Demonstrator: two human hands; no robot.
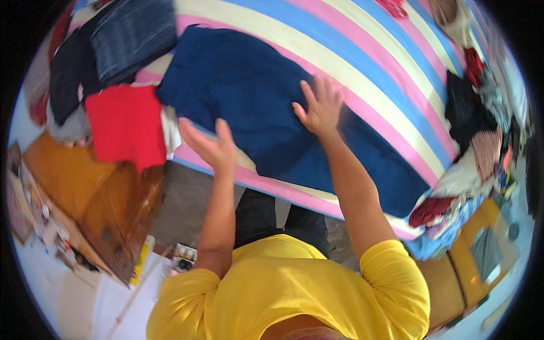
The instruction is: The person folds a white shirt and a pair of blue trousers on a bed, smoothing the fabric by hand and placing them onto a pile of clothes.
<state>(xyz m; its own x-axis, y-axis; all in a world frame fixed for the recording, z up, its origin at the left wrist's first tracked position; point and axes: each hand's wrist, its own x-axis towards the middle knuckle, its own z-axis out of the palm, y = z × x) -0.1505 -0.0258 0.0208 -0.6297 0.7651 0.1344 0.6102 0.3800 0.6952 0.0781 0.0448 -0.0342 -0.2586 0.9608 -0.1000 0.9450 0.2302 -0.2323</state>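
Observation:
A dark blue pair of trousers (pixel 249 96), seemingly doubled lengthwise, lies across the striped bedsheet (pixel 362 62), its wide end at the left and its narrow end at the lower right. My right hand (pixel 322 107) rests on the upper edge of the cloth with the fingers spread. Near the lower left edge of the trousers is my left hand (pixel 211 148), open, thumb apart from the fingers, holding nothing. Whether it touches the fabric I cannot tell.
Folded jeans (pixel 135 37), a black garment (pixel 71 73) and a red cloth (pixel 127 124) lie left of the trousers. A heap of mixed clothes (pixel 470 130) lines the right side. Brown wooden furniture (pixel 85 181) stands at the lower left.

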